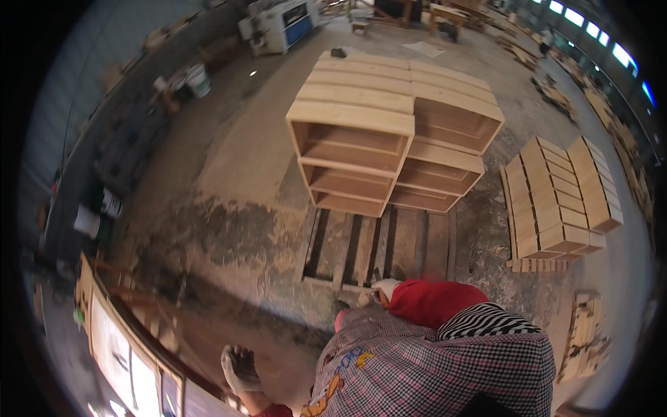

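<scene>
From the head view, the person looks down over a checked garment at a concrete workshop floor (236,174). The left hand (240,368), in a grimy glove, hangs low beside a framed panel (132,361) at the lower left; its fingers curl loosely and hold nothing, just clear of the panel's edge. The right hand (384,288) shows only as a pale gloved tip beyond a red sleeve (431,302), close to the near end of a wooden pallet (379,243); whether its fingers grip anything cannot be told, since sleeve and garment cover most of it.

The pallet lies flat on the floor just ahead of the person, its slats and long axis running away from them toward the top of the picture. On its far half sit stacked open wooden boxes (389,132), openings facing the person, likely so the near slats stay free for more. A second stack of wooden blocks (559,201) rests well apart on the right.
</scene>
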`<move>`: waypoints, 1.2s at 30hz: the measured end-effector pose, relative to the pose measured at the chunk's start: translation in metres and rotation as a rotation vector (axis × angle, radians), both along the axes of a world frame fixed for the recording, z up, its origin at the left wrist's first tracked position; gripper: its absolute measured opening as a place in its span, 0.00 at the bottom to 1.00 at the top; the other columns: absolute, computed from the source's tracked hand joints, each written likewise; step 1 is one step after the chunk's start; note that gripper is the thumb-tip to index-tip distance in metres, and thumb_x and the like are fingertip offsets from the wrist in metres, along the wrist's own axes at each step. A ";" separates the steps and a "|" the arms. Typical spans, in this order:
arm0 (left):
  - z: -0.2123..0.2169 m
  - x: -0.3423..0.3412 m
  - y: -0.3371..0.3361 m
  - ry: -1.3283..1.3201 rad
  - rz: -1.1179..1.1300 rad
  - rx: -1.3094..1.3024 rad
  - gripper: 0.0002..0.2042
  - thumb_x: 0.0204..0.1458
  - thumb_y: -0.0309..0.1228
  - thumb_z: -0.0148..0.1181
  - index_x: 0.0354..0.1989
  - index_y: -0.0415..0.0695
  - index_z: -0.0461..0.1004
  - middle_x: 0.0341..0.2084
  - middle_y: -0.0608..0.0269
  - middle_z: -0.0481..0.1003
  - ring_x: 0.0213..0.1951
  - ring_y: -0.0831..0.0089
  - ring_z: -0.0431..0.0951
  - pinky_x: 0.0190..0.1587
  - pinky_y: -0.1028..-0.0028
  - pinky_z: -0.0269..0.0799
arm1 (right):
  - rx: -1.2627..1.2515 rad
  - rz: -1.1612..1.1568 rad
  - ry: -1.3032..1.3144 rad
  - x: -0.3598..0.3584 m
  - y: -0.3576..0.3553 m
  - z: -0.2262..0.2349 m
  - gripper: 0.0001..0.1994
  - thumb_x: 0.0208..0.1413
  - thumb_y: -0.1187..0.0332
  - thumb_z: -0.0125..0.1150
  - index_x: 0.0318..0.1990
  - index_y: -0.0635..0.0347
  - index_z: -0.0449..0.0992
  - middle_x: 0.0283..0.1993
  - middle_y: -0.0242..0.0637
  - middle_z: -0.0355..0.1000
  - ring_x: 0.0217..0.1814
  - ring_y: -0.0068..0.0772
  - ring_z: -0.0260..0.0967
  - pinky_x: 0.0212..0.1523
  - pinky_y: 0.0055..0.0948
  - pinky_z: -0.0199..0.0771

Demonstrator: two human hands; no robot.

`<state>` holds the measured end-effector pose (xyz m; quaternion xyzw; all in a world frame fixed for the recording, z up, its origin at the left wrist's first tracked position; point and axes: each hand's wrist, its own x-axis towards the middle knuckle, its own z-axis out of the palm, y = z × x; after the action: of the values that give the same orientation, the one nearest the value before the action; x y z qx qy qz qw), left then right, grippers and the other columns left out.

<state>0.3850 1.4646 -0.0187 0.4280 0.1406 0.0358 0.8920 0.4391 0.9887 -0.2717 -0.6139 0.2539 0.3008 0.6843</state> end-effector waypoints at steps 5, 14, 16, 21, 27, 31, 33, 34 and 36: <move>0.006 0.146 -0.065 0.191 -0.301 -0.022 0.15 0.54 0.40 0.52 0.48 0.49 0.68 0.39 0.65 0.73 0.40 0.65 0.73 0.45 0.59 0.70 | -0.010 -0.111 -0.235 0.085 -0.053 -0.125 0.16 0.55 0.63 0.48 0.18 0.59 0.71 0.17 0.41 0.68 0.17 0.38 0.65 0.20 0.39 0.57; -0.044 0.312 0.047 0.368 -0.362 0.016 0.15 0.53 0.40 0.53 0.47 0.50 0.69 0.36 0.65 0.73 0.36 0.65 0.73 0.41 0.60 0.71 | -0.817 0.533 -0.498 0.158 0.045 0.019 0.21 0.21 0.68 0.73 0.32 0.59 0.77 0.33 0.48 0.75 0.39 0.50 0.73 0.37 0.41 0.72; -0.037 0.362 0.065 0.384 -0.366 0.077 0.14 0.53 0.40 0.53 0.47 0.50 0.69 0.36 0.63 0.74 0.35 0.65 0.74 0.40 0.60 0.72 | -0.867 0.308 -0.346 0.173 0.083 0.101 0.26 0.23 0.68 0.73 0.38 0.57 0.76 0.41 0.50 0.74 0.47 0.52 0.70 0.46 0.40 0.71; -0.028 0.483 0.070 0.288 -0.583 0.056 0.12 0.52 0.38 0.55 0.42 0.49 0.71 0.33 0.64 0.76 0.34 0.66 0.76 0.40 0.63 0.74 | -0.760 -0.088 0.106 0.176 0.093 0.100 0.21 0.28 0.67 0.73 0.37 0.56 0.78 0.36 0.47 0.76 0.41 0.47 0.74 0.45 0.37 0.71; -0.005 0.583 0.047 0.234 -0.740 0.111 0.11 0.52 0.36 0.55 0.42 0.48 0.71 0.31 0.64 0.76 0.33 0.67 0.76 0.40 0.64 0.75 | -1.016 0.071 -0.056 0.176 0.131 0.124 0.23 0.24 0.66 0.75 0.36 0.54 0.78 0.38 0.48 0.75 0.44 0.49 0.72 0.43 0.37 0.72; -0.025 0.599 0.013 0.258 -0.847 0.032 0.12 0.51 0.35 0.56 0.43 0.48 0.71 0.32 0.63 0.76 0.32 0.66 0.77 0.38 0.63 0.75 | -0.997 -0.005 0.229 0.170 0.129 0.144 0.25 0.22 0.66 0.75 0.37 0.52 0.78 0.38 0.46 0.75 0.44 0.48 0.73 0.42 0.37 0.73; -0.048 0.600 -0.001 0.291 -0.902 0.024 0.11 0.52 0.34 0.55 0.43 0.47 0.71 0.32 0.62 0.76 0.31 0.66 0.77 0.37 0.63 0.75 | -1.059 -0.077 0.231 0.165 0.133 0.149 0.22 0.24 0.67 0.74 0.35 0.53 0.78 0.36 0.45 0.75 0.41 0.46 0.73 0.39 0.37 0.73; -0.051 0.599 -0.008 0.307 -0.919 0.027 0.11 0.52 0.34 0.55 0.43 0.47 0.71 0.32 0.62 0.76 0.31 0.66 0.77 0.37 0.62 0.76 | -1.085 -0.104 0.224 0.170 0.135 0.154 0.20 0.25 0.67 0.74 0.34 0.54 0.78 0.35 0.44 0.76 0.40 0.45 0.74 0.38 0.37 0.73; -0.051 0.604 -0.022 0.316 -0.955 0.060 0.09 0.53 0.31 0.54 0.42 0.46 0.72 0.32 0.62 0.76 0.31 0.66 0.77 0.35 0.63 0.76 | -1.054 -0.162 0.187 0.185 0.140 0.182 0.14 0.31 0.68 0.70 0.30 0.57 0.76 0.28 0.43 0.75 0.32 0.42 0.73 0.31 0.35 0.70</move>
<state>0.9894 1.4423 -0.0700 0.4704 0.0612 -0.4374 0.7640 0.6239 1.1286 -0.0892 -0.8229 0.4767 0.1326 0.2792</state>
